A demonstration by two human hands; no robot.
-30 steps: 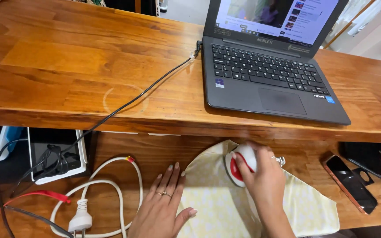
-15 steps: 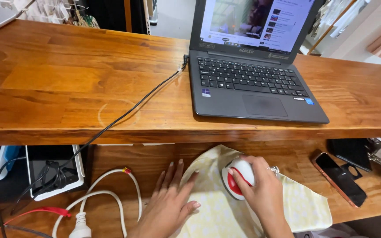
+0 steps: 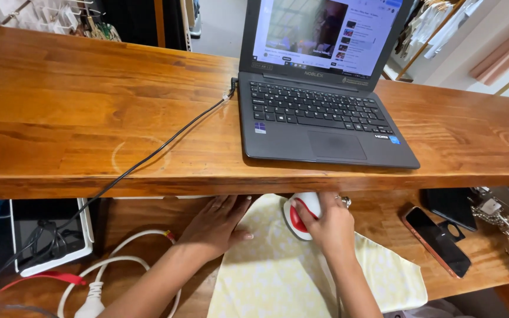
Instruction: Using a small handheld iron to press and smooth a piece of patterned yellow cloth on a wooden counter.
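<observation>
I see my left hand (image 3: pixel 216 227) lying flat on the pale yellow cloth (image 3: pixel 278 271), fingers spread apart and pressing its left edge, gripping nothing. My right hand (image 3: pixel 328 227) sits just right of those fingers, curled over a small red and white iron (image 3: pixel 301 215), fingers clamped around its top. The iron rests on the cloth, near its far edge, between my two hands. Left of my left fingers a white cable (image 3: pixel 110 274) loops on the lower wooden shelf (image 3: pixel 148 218), with a red strap (image 3: pixel 36 281) beyond it. Right of my right fingers lies a dark phone (image 3: pixel 437 238). Beyond both sets of fingertips, the upper wooden counter (image 3: pixel 89 118) carries an open laptop (image 3: pixel 316 118) with a black cord (image 3: pixel 148 159) plugged in.
</observation>
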